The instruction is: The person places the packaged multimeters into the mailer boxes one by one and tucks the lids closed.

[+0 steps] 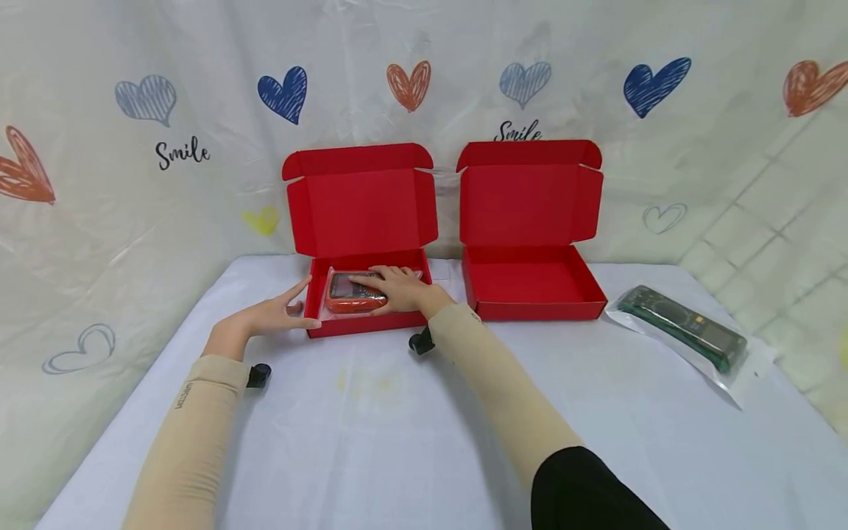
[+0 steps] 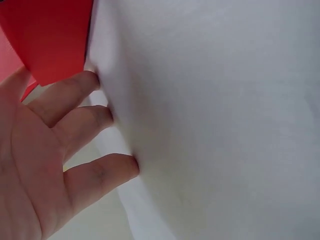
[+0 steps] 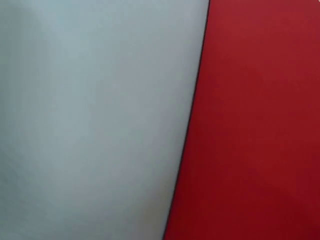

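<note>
In the head view the left red cardboard box (image 1: 367,324) stands with its lid up. Inside it lies a multimeter (image 1: 358,303) with an orange case, wrapped in clear plastic. My right hand (image 1: 400,289) reaches over the box's front wall and rests on the multimeter's right part, fingers stretched across its face. At the box's left front corner is my left hand (image 1: 274,313), thumb and forefinger spread against the walls. The left wrist view shows its other fingers (image 2: 100,172) loosely bent, tips down at the tablecloth. The right wrist view catches only cloth and red box wall (image 3: 260,125).
A second red box (image 1: 536,287) with a raised lid stands to the right, nothing inside it. Further right a green-cased handheld meter (image 1: 689,324) lies in a clear bag on the white tablecloth (image 1: 344,442). A backdrop printed with hearts (image 1: 285,96) hangs behind the boxes.
</note>
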`<state>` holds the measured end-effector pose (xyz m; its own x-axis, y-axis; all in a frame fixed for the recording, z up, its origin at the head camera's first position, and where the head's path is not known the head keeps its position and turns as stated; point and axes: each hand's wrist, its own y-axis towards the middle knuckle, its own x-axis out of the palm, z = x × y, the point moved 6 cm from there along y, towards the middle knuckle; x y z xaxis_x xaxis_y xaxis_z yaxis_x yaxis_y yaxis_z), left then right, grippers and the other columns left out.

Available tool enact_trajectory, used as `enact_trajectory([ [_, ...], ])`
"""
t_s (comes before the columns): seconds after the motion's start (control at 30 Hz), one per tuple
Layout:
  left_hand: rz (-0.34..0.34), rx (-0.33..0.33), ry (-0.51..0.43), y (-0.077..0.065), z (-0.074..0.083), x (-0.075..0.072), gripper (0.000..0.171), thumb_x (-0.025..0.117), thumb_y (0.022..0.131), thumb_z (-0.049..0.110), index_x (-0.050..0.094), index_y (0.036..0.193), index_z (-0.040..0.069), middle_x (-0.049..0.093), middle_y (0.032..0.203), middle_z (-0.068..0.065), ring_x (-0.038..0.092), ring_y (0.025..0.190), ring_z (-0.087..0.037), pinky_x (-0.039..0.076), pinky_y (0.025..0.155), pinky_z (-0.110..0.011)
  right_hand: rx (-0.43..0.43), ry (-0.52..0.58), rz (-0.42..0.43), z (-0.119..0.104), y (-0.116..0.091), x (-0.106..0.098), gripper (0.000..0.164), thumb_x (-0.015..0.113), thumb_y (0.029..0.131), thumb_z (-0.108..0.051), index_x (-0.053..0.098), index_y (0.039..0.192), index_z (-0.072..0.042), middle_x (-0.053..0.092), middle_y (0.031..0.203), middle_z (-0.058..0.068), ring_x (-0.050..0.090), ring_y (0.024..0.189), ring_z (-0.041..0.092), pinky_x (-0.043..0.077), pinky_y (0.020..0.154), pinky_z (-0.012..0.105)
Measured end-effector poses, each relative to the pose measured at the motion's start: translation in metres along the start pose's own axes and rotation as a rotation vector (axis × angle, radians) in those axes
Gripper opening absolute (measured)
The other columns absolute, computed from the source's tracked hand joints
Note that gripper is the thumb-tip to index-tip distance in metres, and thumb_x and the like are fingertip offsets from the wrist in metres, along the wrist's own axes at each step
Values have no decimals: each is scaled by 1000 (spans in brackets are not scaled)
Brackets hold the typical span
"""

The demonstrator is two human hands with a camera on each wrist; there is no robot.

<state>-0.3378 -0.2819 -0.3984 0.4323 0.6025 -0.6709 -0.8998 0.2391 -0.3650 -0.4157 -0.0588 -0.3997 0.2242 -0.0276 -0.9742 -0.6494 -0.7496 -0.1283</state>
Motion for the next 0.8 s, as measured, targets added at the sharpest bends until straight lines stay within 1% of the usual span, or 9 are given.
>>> enact_trajectory([
  [0.2, -35, 7, -30, 0, 2, -4, 114, 74, 92, 46, -12, 164, 26, 14, 164, -32, 19, 148, -51, 25, 112, -73, 23, 25, 16, -5, -2, 1, 92, 74, 92, -46, 18, 164, -38, 21, 166, 8, 22, 149, 30, 19, 121, 56],
  [0.37, -51, -3, -37, 3, 3, -4, 116, 75, 91, 46, -13, 164, 25, 11, 165, -32, 18, 148, -52, 28, 111, -72, 35, 33, 13, -3, -5, -1, 92, 74, 92, -46, 18, 164, -38, 18, 168, 9, 19, 151, 30, 16, 122, 57],
  [0.5, -56, -13, -35, 4, 3, -4, 116, 75, 91, 47, -13, 164, 27, 12, 165, -31, 17, 148, -52, 28, 110, -72, 41, 56, -2, -1, -7, -3, 93, 75, 92, -45, 17, 165, -38, 13, 170, 8, 10, 154, 32, 9, 123, 59],
  [0.63, -59, -15, -33, 3, 2, -4, 114, 73, 92, 47, -13, 164, 28, 11, 165, -31, 17, 148, -52, 29, 110, -72, 40, 115, -1, 0, -9, -6, 93, 74, 92, -48, 17, 165, -38, 9, 171, 7, 2, 156, 33, 3, 122, 60],
  [0.73, -52, -8, -20, 1, 3, -5, 112, 71, 93, 49, -12, 164, 27, 12, 165, -31, 17, 148, -52, 30, 110, -71, 32, 156, 24, -1, -13, -11, 89, 71, 93, -51, 21, 165, -35, 10, 172, 5, 3, 157, 32, 4, 123, 57],
  [0.8, -38, -2, -8, 0, 4, -7, 110, 69, 93, 52, -10, 164, 26, 14, 165, -31, 18, 148, -51, 30, 110, -71, 26, 184, 50, -1, -16, -15, 85, 70, 94, -51, 26, 164, -33, 14, 171, 5, 9, 156, 30, 6, 124, 53],
])
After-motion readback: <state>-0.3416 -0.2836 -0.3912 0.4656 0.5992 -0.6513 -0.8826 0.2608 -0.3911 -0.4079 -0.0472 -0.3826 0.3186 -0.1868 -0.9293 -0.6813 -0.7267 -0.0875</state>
